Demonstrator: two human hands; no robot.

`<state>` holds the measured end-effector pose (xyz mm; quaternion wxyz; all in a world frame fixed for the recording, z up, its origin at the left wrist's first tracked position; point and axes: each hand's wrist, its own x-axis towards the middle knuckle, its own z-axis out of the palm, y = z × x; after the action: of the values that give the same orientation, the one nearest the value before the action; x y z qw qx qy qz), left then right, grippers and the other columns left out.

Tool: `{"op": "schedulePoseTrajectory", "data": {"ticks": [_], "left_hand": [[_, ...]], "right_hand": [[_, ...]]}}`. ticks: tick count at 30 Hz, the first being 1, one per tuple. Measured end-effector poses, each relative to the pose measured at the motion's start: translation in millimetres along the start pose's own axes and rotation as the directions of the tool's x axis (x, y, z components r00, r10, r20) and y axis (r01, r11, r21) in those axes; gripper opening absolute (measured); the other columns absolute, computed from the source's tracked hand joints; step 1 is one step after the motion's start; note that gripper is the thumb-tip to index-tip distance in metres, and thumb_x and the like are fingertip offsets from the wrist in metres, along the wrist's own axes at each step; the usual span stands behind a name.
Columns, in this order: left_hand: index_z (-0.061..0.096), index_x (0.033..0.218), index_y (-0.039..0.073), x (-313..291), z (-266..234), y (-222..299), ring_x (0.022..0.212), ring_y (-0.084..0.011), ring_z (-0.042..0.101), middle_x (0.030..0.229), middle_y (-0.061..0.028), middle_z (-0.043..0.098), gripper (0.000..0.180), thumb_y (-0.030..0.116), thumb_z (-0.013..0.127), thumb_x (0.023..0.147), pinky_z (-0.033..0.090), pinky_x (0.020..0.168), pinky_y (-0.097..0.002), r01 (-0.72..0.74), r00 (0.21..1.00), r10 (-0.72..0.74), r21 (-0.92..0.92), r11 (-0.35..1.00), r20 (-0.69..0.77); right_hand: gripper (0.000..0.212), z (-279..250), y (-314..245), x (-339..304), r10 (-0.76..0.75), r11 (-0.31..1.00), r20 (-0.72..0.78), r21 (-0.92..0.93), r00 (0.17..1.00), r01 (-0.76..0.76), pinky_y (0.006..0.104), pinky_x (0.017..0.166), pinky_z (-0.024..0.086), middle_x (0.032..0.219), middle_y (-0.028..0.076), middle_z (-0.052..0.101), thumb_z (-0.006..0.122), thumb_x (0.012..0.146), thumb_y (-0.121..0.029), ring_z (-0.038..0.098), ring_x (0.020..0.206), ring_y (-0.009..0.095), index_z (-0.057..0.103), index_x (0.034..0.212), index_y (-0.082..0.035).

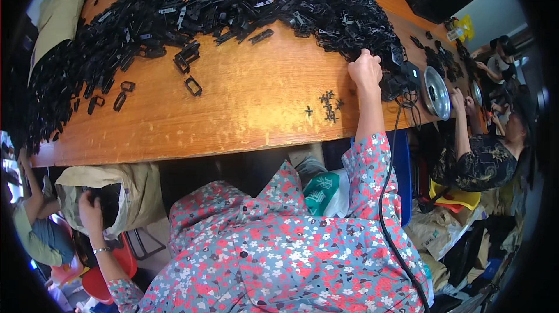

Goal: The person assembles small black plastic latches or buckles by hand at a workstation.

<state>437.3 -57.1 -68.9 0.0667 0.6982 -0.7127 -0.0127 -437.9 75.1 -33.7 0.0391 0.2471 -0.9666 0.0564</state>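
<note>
A wooden table [244, 95] carries a heap of black parts [233, 7]. A tan sack [142, 196] sits below the near edge. The left hand [91, 214] is at the sack's mouth, the right hand [365, 72] at the heap's edge; neither grip can be determined.

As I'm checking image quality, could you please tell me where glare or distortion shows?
In the head view, yellowish glare on the wooden table, whose near edge bows; bright reflections on the metal bowl; many black plastic pieces merging into darkness; corners black.
</note>
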Motion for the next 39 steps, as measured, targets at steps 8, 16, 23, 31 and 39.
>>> {"op": "schedulePoseTrajectory", "data": {"ticks": [8, 16, 23, 31, 39], "left_hand": [[0.067, 0.123, 0.003, -14, -72, 254, 0.117, -0.0335, 0.063, 0.126, -0.0159, 0.066, 0.029, 0.004, 0.064, 0.094, 0.051, 0.098, -0.0404, -0.399, 0.883, 0.247, -0.363, 0.842, -0.400], [0.064, 0.129, 0.010, 28, -16, 411, 0.114, -0.0346, 0.064, 0.123, -0.0140, 0.063, 0.041, -0.001, 0.065, 0.090, 0.053, 0.094, -0.0413, -0.670, 0.742, 0.583, -0.378, 0.638, -0.330], [0.070, 0.107, 0.008, 50, 6, 423, 0.104, -0.0312, 0.064, 0.113, -0.0094, 0.062, 0.021, 0.003, 0.072, 0.087, 0.054, 0.086, -0.0406, -0.737, 0.674, 0.686, -0.320, 0.595, -0.276], [0.069, 0.093, 0.007, 29, 11, 426, 0.098, -0.0307, 0.063, 0.104, -0.0083, 0.063, 0.012, 0.006, 0.077, 0.084, 0.054, 0.082, -0.0407, -0.779, 0.624, 0.688, -0.363, 0.511, -0.370], [0.066, 0.101, 0.005, -1, 15, 441, 0.097, -0.0339, 0.062, 0.100, -0.0112, 0.064, 0.025, 0.005, 0.079, 0.080, 0.052, 0.083, -0.0428, -0.724, 0.653, 0.696, -0.514, 0.460, -0.298]], "right_hand": [[0.061, -16, -66, -56, -0.221, 0.974, 0.010, 0.063, 0.975, 0.220, 0.0474, 0.100, 0.055, 0.134, 0.028, 0.060, 0.078, 0.088, -0.030, 0.066, 0.116, 0.043, 0.059, 0.142, -0.008], [0.053, -11, -123, -116, -0.544, 0.769, -0.151, 0.305, 0.825, 0.562, 0.0489, 0.092, 0.057, 0.136, 0.022, 0.057, 0.079, 0.087, -0.018, 0.069, 0.107, 0.043, 0.060, 0.134, -0.004], [0.025, -12, -119, -130, -0.591, 0.624, -0.217, 0.489, 0.777, 0.610, 0.0447, 0.082, 0.057, 0.113, 0.016, 0.068, 0.076, 0.088, -0.008, 0.071, 0.093, 0.037, 0.071, 0.112, -0.003], [0.007, -6, -129, -138, -0.633, 0.662, -0.216, 0.347, 0.743, 0.665, 0.0465, 0.075, 0.056, 0.098, 0.013, 0.068, 0.072, 0.089, -0.009, 0.070, 0.084, 0.036, 0.073, 0.095, -0.007], [0.007, -20, -129, -166, -0.751, 0.469, -0.126, 0.590, 0.648, 0.657, 0.0447, 0.072, 0.056, 0.093, 0.014, 0.070, 0.075, 0.086, -0.007, 0.070, 0.080, 0.035, 0.074, 0.093, -0.005]]}}
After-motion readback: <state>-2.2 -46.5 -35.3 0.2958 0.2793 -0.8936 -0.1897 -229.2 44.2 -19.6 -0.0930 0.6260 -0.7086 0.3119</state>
